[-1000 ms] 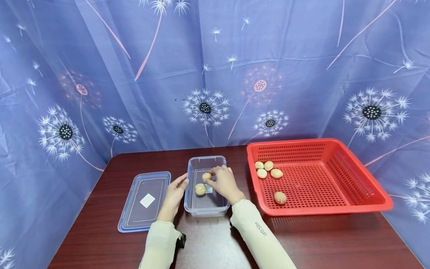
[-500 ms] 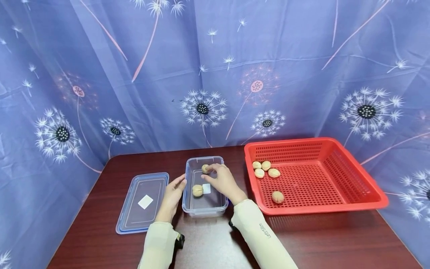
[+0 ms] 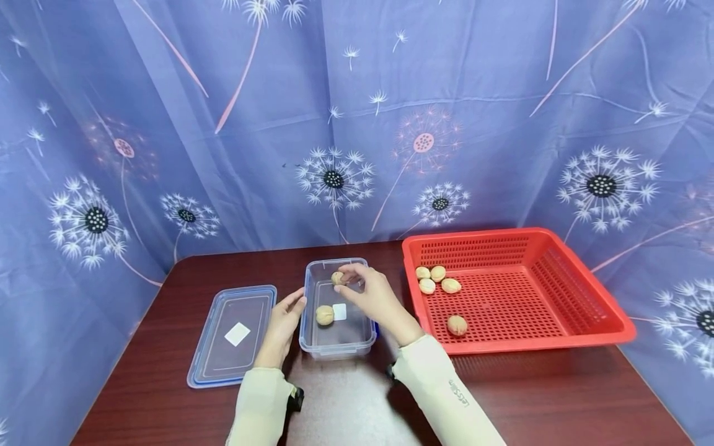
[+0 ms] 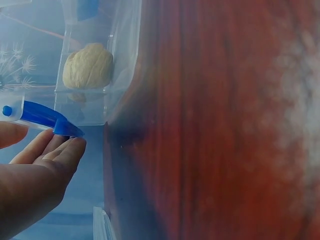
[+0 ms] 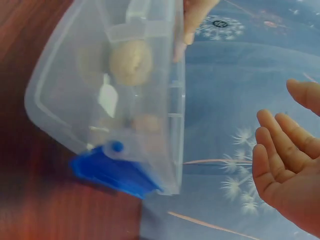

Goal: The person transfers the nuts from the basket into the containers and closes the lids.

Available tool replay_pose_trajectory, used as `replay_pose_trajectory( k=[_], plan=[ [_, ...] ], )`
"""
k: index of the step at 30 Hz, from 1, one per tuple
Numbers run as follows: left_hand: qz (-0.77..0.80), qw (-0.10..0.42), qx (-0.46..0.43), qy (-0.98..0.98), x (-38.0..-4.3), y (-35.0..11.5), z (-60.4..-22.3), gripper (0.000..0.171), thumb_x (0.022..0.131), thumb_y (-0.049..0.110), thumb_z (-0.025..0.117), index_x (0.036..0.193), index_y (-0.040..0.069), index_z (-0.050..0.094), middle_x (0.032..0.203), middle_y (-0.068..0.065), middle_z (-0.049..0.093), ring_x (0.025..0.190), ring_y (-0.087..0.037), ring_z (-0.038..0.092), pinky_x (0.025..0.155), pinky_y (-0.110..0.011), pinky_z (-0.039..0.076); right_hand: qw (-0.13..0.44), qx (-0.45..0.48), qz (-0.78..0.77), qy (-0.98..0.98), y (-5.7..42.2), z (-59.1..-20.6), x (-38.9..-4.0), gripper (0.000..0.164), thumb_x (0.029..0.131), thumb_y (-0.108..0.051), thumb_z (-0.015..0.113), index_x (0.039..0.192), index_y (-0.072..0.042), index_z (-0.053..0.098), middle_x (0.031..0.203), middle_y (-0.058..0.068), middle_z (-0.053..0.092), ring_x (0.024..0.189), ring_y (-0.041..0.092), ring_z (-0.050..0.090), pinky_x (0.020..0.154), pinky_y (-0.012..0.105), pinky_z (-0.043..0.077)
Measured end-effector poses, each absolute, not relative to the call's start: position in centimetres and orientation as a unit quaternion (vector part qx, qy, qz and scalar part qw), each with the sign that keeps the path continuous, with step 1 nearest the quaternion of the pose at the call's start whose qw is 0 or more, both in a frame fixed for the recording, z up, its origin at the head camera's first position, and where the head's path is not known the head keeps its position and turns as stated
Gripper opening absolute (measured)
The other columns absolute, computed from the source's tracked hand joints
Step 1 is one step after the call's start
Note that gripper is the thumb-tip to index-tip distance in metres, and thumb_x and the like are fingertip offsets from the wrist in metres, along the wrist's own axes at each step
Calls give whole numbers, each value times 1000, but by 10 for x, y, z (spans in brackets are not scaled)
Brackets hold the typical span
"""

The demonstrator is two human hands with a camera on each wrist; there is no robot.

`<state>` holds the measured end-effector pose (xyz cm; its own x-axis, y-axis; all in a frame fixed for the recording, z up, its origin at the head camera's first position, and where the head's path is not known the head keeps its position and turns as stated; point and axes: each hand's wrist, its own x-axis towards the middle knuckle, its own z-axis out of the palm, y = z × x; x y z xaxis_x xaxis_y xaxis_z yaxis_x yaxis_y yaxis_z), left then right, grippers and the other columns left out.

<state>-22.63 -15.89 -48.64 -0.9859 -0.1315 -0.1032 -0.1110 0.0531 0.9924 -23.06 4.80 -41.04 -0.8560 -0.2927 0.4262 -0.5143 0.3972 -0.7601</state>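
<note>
A clear plastic food container (image 3: 337,350) with blue latches stands between my hands. Inside, one walnut (image 3: 325,315) lies beside a white label and another walnut (image 3: 337,278) lies toward the far end. My left hand (image 3: 281,325) rests its fingers against the container's left side; in the left wrist view the fingertips are right at the blue latch (image 4: 45,116). Above the container's right side, my right hand (image 3: 376,299) has thumb and fingers spread, overlapping the far walnut in the head view. The right wrist view shows nothing between that hand's fingers (image 5: 287,145).
The container's lid (image 3: 214,353), clear with a blue seal, lies on the table to the left. To the right stands a red perforated basket (image 3: 558,341) with several walnuts (image 3: 450,285) grouped at its left end and one walnut (image 3: 457,325) nearer the front.
The walnut pinched by my right hand has moved toward the container's far end and been let go. My right thumb and fingers have spread and drawn back slightly. My left hand stays at the container.
</note>
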Motion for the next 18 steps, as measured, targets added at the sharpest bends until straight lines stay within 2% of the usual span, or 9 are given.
replay_pose_trajectory(
  k=[4, 9, 14, 18],
  plan=[
    [-684, 6, 84, -724, -227, -159, -486, 40, 100, 11, 50, 138, -4, 48, 139, -24, 48, 131, -33, 40, 114, -46, 27, 118, 242, 484, -832, 55, -402, -224, 34, 85, -13, 74, 116, -5, 64, 96, 11, 70, 90, 26, 64, 72, 33, 51],
    [-684, 0, 84, -724, -228, -159, -488, 40, 100, 11, 50, 138, -3, 48, 139, -24, 48, 131, -32, 40, 114, -45, 27, 120, 232, 477, -839, 68, -398, -214, 38, 86, -16, 73, 121, -8, 61, 99, 5, 70, 94, 27, 63, 76, 39, 50],
    [-685, -1, 84, -723, -228, -160, -487, 40, 101, 9, 48, 138, -4, 47, 140, -25, 46, 131, -32, 39, 114, -45, 27, 130, 228, 475, -840, 86, -394, -206, 42, 86, -16, 74, 124, -8, 59, 100, 6, 69, 96, 24, 64, 83, 41, 51],
    [-688, -2, 85, -721, -229, -161, -487, 40, 100, 9, 49, 138, -4, 47, 140, -25, 47, 132, -32, 39, 114, -44, 27, 142, 226, 479, -837, 102, -391, -201, 42, 85, -12, 74, 123, -4, 59, 99, 8, 68, 93, 26, 64, 80, 43, 52]
  ],
)
